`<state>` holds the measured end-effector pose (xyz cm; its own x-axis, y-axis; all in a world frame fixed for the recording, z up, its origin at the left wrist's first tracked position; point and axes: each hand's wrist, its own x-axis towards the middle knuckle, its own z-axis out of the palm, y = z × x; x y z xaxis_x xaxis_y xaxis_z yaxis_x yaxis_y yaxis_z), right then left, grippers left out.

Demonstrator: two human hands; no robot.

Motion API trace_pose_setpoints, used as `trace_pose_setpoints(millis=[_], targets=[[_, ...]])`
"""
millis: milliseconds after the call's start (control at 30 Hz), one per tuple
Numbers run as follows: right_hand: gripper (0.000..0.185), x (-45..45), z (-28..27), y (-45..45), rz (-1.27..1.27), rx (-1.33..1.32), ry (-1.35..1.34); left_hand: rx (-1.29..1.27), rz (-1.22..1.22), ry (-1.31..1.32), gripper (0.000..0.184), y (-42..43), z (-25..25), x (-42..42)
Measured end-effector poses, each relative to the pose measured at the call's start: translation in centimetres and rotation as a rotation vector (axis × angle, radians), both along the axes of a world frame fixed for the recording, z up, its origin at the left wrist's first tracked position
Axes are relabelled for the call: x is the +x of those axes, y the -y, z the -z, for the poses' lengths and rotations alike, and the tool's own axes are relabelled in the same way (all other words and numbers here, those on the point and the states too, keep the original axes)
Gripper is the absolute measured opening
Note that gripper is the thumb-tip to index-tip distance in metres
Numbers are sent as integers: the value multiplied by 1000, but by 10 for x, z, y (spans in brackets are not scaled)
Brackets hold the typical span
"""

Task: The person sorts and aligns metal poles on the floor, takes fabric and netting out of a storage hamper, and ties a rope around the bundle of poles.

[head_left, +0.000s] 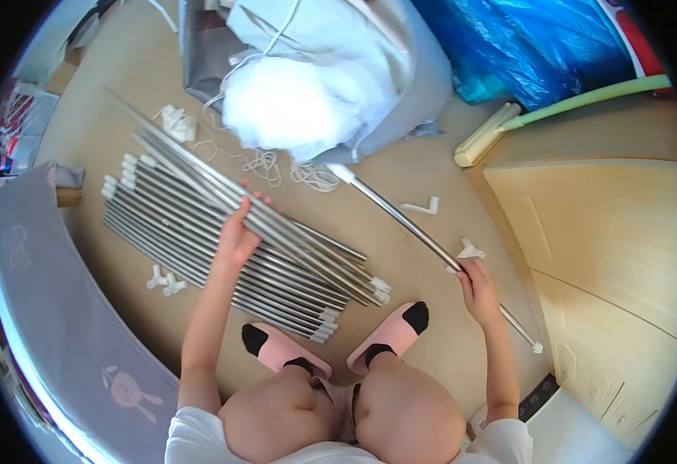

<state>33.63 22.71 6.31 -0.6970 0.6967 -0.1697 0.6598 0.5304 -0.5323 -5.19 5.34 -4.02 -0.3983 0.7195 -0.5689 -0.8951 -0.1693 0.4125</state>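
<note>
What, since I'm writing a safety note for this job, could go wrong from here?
The left hand grips several metal tubes at once, so one might slip and clatter onto the row of tubes on the floor. The single tube in the right hand has its upper end near the coiled cord, which it might snag; its lower end, close to the wooden cabinet, could scrape it.

A single shiny metal pole (404, 220), white-tipped at both ends, is held at a slant, well apart from the others. A loose bundle of thin silver poles (207, 176) is held slanting across a row of similar poles (188, 232), which lie side by side on the floor (443, 332), many with white end caps.
</note>
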Motion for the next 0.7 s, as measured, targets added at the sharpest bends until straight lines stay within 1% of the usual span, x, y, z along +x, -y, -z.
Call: trace_pose_setpoints(millis=[33,100,167,200,233,267,300,333,367,400,433,467,500,567,633,667,700], targets=[[17,-13,-2,0,-14,-3,-52,-43,-4,26,37,-5,-4,3],[16,-37,-14,4,-34,-24,-109,-1,23,42,35,-9,0,6],[17,-60,-38,5,30,-202,-194,4,22,44,33,-17,-13,10],[17,-74,-49,7,23,-206,-192,23,33,54,32,-19,-16,9],[17,-87,-61,10,-42,-280,-162,23,27,58,32,-18,-12,6],[17,-94,-68,13,-107,-349,-130,65,69,121,32,-19,-6,3],[17,-91,-72,12,-113,-344,-121,110,110,183,32,-18,-3,2],[18,-84,-77,10,-130,-384,-60,80,45,19,35,-20,-20,9],[20,-78,-82,7,-150,-422,3,94,26,38,38,-22,-23,8],[20,-69,-86,8,-164,-414,13,78,7,47,32,-22,-27,9],[22,-62,-93,12,5,-654,-14,61,-17,57,27,-21,-35,9],[23,-59,-95,13,183,-894,-36,58,-7,100,28,-18,-22,4],[23,-60,-92,14,175,-893,-23,53,12,143,28,-13,-9,0],[27,-87,-86,24,7,-742,-143,29,-5,143,29,-19,-35,3],[29,-132,-73,25,-188,-569,-153,137,4,157,38,-21,-45,5],[30,-153,-60,27,-228,-542,-209,234,-22,142,41,-19,-35,6],[31,-173,-45,31,-270,-517,-265,276,-30,140,44,-19,-36,6]])
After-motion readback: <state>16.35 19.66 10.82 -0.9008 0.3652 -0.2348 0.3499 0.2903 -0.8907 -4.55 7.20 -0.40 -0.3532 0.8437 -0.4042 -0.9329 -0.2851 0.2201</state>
